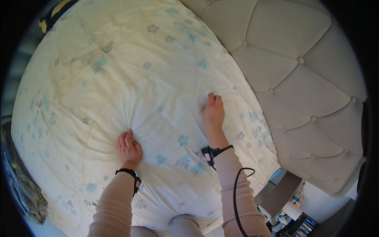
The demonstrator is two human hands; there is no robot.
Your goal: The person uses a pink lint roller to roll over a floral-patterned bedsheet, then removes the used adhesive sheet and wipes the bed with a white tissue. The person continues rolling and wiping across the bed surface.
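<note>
A cream bed sheet (pixel 166 91) printed with blue and grey flowers covers the bed. My left hand (pixel 128 151) is closed on the sheet left of the middle, and creases fan out from its curled fingers. Farther from me and to the right, my right hand (pixel 213 112) pinches a small fold of the same sheet between thumb and fingers. The fabric between the two hands lies in shallow wrinkles. Both wrists carry black straps with small devices, and a black cable runs along my right sleeve.
A grey button-tufted headboard (pixel 292 63) borders the bed on the right. At the lower right stand a dark bedside cabinet (pixel 278 193) and a shelf with small items. Dark checked cloth (pixel 23 185) lies at the left edge; a black and yellow item (pixel 53 15) is at the far left corner.
</note>
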